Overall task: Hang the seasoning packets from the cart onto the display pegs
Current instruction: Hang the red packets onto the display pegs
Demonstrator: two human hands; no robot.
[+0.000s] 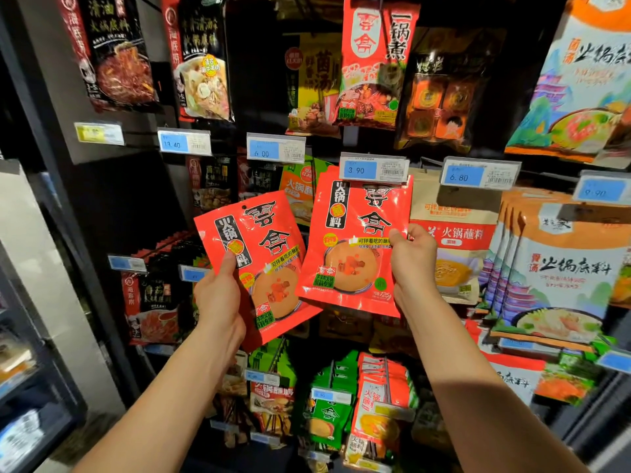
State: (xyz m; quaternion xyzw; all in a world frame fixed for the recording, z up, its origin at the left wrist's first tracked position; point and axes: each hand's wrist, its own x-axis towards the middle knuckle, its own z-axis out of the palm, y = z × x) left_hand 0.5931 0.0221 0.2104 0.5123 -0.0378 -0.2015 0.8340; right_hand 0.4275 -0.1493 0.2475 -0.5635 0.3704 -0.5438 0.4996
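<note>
The fingers [228,266] of the left hand [218,295] pinch a flat, glossy red packet [263,254] at its lower left edge, thumb pressed on the front, the rest hidden behind; it tilts with its top to the left, the foil creased and shiny. The right hand [414,264] pinches a second red packet [355,244] at its right edge the same way, thumb in front. That one is held nearly upright, its top edge tucked behind the rectangular plastic price tag [374,169] marked 3.90. Just beside it to the right hangs a matte beige pouch [454,240].
</note>
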